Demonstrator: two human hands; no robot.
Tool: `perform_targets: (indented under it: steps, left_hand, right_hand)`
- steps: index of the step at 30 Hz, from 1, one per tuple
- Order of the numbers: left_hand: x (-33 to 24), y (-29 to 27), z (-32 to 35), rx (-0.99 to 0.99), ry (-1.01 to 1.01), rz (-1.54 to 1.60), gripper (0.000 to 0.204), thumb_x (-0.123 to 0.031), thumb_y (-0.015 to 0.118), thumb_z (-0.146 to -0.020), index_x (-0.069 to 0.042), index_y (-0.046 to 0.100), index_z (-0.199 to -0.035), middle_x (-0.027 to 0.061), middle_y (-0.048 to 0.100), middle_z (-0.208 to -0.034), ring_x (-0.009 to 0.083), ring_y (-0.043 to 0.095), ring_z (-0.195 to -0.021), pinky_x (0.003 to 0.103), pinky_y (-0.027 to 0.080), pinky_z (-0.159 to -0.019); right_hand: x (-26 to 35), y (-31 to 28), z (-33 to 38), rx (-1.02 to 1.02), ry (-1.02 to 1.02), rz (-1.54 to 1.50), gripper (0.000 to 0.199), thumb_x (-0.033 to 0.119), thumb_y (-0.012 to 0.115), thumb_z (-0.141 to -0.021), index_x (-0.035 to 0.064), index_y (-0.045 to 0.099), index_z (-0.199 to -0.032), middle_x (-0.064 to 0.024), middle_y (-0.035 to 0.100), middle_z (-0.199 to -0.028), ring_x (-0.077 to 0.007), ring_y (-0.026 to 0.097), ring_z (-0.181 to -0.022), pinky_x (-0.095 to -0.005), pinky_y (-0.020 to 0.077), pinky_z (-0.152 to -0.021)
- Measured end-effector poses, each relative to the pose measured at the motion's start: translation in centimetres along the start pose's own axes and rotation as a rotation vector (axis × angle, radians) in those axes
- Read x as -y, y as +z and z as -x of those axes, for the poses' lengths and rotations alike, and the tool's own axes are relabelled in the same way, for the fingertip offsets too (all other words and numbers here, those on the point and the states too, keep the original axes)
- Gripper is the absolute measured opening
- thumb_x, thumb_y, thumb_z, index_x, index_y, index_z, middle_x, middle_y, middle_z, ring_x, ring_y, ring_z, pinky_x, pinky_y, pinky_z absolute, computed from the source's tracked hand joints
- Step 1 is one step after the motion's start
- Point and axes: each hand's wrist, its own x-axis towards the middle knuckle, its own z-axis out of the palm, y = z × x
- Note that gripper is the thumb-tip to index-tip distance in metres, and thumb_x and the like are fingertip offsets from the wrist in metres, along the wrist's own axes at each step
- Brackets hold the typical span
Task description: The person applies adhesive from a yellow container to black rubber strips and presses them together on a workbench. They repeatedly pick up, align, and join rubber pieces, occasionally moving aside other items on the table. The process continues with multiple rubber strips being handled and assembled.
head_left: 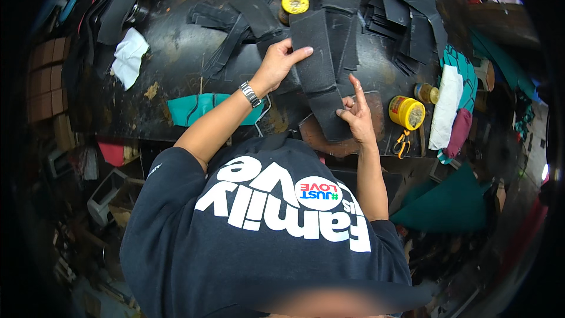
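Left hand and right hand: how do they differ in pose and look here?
The left hand grips the black strip along its left edge, while the right hand is at its right edge, nearer the lower end. The right hand's index finger is stretched out; the left hand's is hidden. The left wrist wears a metal watch; the right wrist has none. Both hands are ungloved.
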Motion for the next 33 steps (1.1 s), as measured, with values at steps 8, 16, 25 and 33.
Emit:
perform_targets:
  steps: [8,16,25,33]
  left_hand:
    - [3.9,-0.8,4.0,0.031,0.049,-0.485,0.03,-0.021,0.079,-0.089,-0.003,0.056,-0.082,-0.0033,0.055,-0.08,0.003,0.05,-0.072,0.023,0.044,-0.063]
    - [1.3,4.5,-1.5,0.302,0.306,-0.318,0.055,-0.01,0.068,-0.095,-0.008,0.049,-0.146,0.0062,0.063,-0.123,0.0096,0.063,-0.1,0.025,0.053,-0.092]
    - [4.3,-2.4,3.8,0.226,0.003,-0.441,0.035,-0.011,0.069,-0.093,-0.004,0.064,-0.128,0.0068,0.071,-0.108,0.0098,0.067,-0.094,0.026,0.054,-0.088]
    - [2.1,-7.0,4.0,-0.07,-0.016,-0.317,0.033,-0.011,0.064,-0.097,-0.001,0.063,-0.128,0.0058,0.068,-0.113,0.0106,0.064,-0.1,0.026,0.052,-0.091]
  right_hand:
    - [-0.4,-4.6,3.0,-0.097,0.149,0.035,0.091,-0.015,0.064,-0.075,0.0115,0.032,-0.157,-0.0021,0.064,-0.097,-0.0102,0.06,-0.088,-0.0229,0.0481,-0.087]
    - [-2.9,-5.9,4.8,-0.484,-0.091,-0.082,0.081,-0.015,0.056,-0.082,0.0098,0.032,-0.156,-0.0042,0.063,-0.099,-0.0098,0.06,-0.09,-0.0238,0.0463,-0.089]
    - [-7.1,-6.4,2.3,-0.762,-0.233,0.765,0.08,-0.014,0.055,-0.075,0.011,0.041,-0.149,-0.0139,0.053,-0.119,-0.0219,0.059,-0.092,-0.0375,0.0495,-0.087]
    - [-2.6,-4.1,-1.5,-0.778,-0.415,1.089,0.065,0.005,0.062,-0.08,0.0097,0.048,-0.143,-0.0087,0.067,-0.101,-0.0298,0.058,-0.097,-0.044,0.0404,-0.092]
